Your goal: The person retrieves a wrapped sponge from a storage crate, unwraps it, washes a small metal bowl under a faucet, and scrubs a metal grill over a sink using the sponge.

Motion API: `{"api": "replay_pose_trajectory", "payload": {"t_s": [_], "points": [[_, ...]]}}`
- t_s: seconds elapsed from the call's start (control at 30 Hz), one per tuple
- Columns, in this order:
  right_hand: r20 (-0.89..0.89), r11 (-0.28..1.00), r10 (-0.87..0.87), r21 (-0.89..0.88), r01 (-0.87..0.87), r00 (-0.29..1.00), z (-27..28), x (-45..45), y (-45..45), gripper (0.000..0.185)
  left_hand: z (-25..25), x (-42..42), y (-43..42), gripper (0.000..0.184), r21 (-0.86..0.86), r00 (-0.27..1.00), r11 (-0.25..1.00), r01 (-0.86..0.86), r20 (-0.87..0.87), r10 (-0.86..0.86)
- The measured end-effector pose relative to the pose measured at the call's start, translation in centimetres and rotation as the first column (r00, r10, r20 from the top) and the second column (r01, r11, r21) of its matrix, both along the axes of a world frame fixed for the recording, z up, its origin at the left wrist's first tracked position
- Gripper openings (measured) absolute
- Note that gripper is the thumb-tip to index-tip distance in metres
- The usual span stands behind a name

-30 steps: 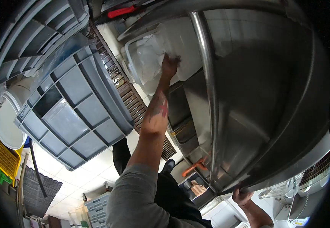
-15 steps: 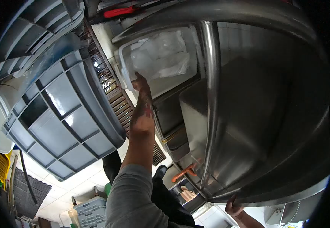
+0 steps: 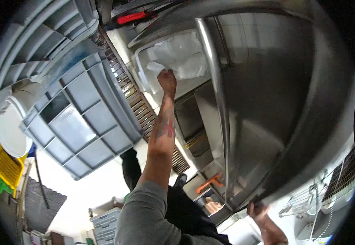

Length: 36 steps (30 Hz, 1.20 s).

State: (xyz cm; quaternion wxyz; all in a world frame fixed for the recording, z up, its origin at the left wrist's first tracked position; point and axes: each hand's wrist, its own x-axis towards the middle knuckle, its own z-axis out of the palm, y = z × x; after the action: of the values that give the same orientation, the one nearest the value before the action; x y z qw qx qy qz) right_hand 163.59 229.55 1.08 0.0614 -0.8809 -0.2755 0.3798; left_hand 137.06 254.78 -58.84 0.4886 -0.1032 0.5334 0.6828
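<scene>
My left hand (image 3: pixel 167 81) reaches over a white plastic tub (image 3: pixel 141 73) under a steel worktop. Its fingers are closed on a clear plastic bag (image 3: pixel 156 66), one end of which sticks out beyond the knuckles. More bagged, pale contents (image 3: pixel 181 55) lie in the tub; what they are I cannot make out. My right hand (image 3: pixel 259 210), slightly blurred, curls at the near edge of the big stainless-steel worktop (image 3: pixel 263 102), and its fingers seem wrapped round that edge.
A steel leg (image 3: pixel 216 81) stands right of the tub. Grey plastic crates (image 3: pixel 79 110) lean on the left, beside a floor drain grate (image 3: pixel 134 100). An orange pipe (image 3: pixel 210 183) runs low under the worktop. A red-handled tool (image 3: pixel 131 17) lies at the top.
My left hand has left the tub's near rim and moved inward, closing on the plastic bag. The view has shifted; my right hand stays at the worktop edge.
</scene>
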Motion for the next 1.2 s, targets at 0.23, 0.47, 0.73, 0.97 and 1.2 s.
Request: {"api": "replay_pose_trajectory", "payload": {"t_s": [0.23,0.47,0.73,0.97,1.2], "points": [[0.391,0.266,0.872,0.128,-0.955,0.296,-1.7,-14.1,8.4,0.075,16.4,-2.8,-15.3,0.022,0.049,0.958,0.969,0.243,0.147,-0.248],[0.458,0.254,0.823,0.234,-0.938,0.337,-0.9,-15.4,8.0,0.069,24.0,-3.6,-24.8,0.026,-0.017,0.652,0.668,0.744,-0.198,-0.731],[0.412,0.339,0.813,0.238,-0.910,0.411,-0.1,-16.3,8.0,0.067,40.8,-13.0,-30.8,0.020,0.183,0.708,0.695,0.695,-0.003,-0.707],[0.421,0.297,0.829,0.226,-0.928,0.368,-0.3,-15.9,8.1,0.069,36.0,-29.1,-33.6,0.031,-0.279,0.731,0.861,0.424,-0.455,-0.508],[0.450,0.281,0.832,0.165,-0.945,0.326,-1.3,-15.4,7.8,0.072,36.4,-18.4,-22.5,0.024,-0.242,0.456,0.932,0.270,-0.820,-0.345]]}}
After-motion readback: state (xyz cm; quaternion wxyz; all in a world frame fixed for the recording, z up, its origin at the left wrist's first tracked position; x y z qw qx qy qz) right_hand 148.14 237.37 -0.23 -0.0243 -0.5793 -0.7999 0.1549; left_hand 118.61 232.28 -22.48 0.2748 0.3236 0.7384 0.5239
